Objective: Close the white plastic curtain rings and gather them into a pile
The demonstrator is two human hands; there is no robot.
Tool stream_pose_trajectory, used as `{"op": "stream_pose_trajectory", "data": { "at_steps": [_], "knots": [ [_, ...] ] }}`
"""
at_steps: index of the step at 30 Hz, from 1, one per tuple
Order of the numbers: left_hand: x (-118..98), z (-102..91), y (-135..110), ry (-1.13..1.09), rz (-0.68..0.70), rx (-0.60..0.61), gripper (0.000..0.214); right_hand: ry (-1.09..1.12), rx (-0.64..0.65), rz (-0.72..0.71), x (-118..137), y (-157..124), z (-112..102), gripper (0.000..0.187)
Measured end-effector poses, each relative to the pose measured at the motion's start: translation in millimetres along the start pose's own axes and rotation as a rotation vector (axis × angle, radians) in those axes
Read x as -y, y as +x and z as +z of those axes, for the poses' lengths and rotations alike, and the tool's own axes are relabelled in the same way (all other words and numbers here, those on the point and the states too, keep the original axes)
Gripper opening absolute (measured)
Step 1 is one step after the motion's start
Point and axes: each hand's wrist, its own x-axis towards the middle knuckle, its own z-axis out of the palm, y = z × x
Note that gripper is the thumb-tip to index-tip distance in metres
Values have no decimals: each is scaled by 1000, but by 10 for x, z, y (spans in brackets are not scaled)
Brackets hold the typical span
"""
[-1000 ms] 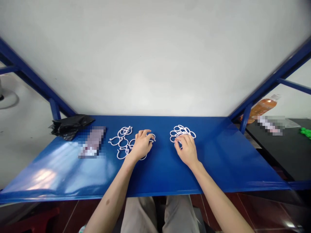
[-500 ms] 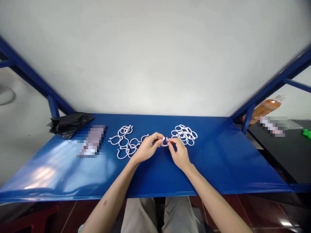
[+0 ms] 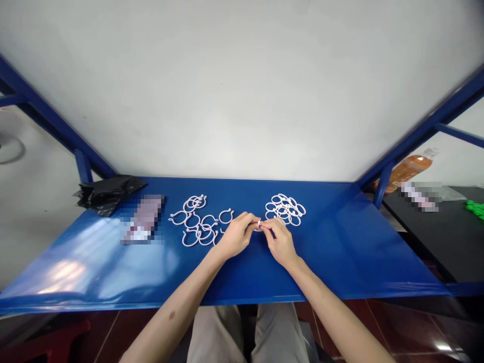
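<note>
Between my fingertips, over the blue table, is a white plastic ring (image 3: 257,230), mostly hidden by my hands. My left hand (image 3: 237,234) pinches one end of it and my right hand (image 3: 280,240) the other, the two ends now together. Left of my left hand lies a loose group of white rings (image 3: 192,221), several with a gap and small knobs at their ends. Beyond my right hand sits a tighter pile of white rings (image 3: 285,208), overlapping one another; these look closed.
A crumpled black plastic bag (image 3: 109,193) and a blurred flat item (image 3: 145,218) lie at the left of the blue table (image 3: 340,252). Blue frame bars rise on both sides. At right, a black table (image 3: 427,237) holds a bottle of orange drink (image 3: 410,170) and something green (image 3: 475,208).
My left hand has moved right towards my right hand, and the gap between the ring's ends has closed. A ring behind my left hand now shows more fully.
</note>
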Motion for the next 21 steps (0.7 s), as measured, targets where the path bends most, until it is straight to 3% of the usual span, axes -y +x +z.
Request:
{"op": "stream_pose_trajectory", "data": {
  "at_steps": [5,9,13,17,21],
  "knots": [
    [13,-140,56,241,99,22,33,-52,-73,25,-24,41,-73,9],
    [174,-222,69,605,-146,-125,35,-170,-152,20,-150,-23,-341,9],
    [289,-234,31,844,-316,-93,32,-337,-218,56,-372,-168,-744,7],
    [303,-221,7,899,-324,-24,28,-418,-286,127,-525,-250,-986,10],
    [325,-178,15,808,-264,-15,29,-381,-243,179,-589,-252,-989,15]
  ]
}}
